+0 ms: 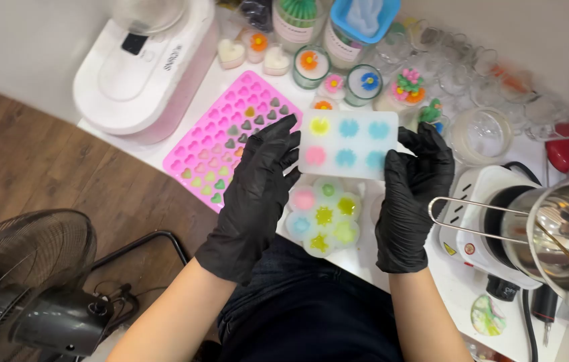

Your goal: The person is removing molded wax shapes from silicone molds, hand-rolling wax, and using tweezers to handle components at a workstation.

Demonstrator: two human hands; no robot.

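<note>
Both black-gloved hands hold a translucent rectangular mould (347,144) above the worktop's (371,258) near edge: the left hand (257,191) grips its left end, the right hand (413,191) its right end, over a round flower-shaped mould (323,216).

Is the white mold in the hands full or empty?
Full: all six cavities of the white mold hold coloured fillings, yellow, pink and blue.
</note>
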